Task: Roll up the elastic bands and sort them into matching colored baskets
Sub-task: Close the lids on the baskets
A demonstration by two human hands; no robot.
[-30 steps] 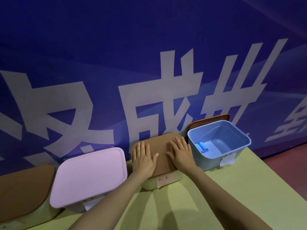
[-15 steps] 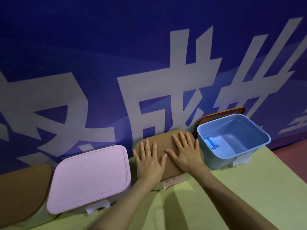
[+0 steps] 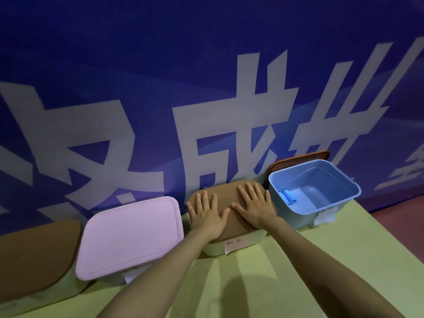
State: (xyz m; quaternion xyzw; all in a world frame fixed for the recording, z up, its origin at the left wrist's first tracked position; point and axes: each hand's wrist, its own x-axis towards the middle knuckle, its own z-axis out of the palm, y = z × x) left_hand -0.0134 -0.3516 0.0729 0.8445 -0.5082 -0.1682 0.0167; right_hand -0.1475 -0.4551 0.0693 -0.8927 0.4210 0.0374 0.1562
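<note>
My left hand [image 3: 207, 214] and my right hand [image 3: 254, 206] lie flat, fingers straight, pressing on the brown lid [image 3: 227, 193] of a pale basket [image 3: 215, 249] with a paper label on its front. To the right stands an open blue basket [image 3: 339, 203] with a rolled blue elastic band [image 3: 288, 196] lying in its near left corner. Left of my hands is a basket closed with a pink lid [image 3: 130, 235].
A fourth basket with a brown lid [image 3: 34, 253] sits at the far left. Another brown lid [image 3: 298, 158] leans on the blue wall behind the blue basket. All stand on a yellow-green table [image 3: 298, 283], whose right edge meets a red floor.
Both hands stay flat on the brown lid. The camera has shifted, so the baskets sit further right in view.
</note>
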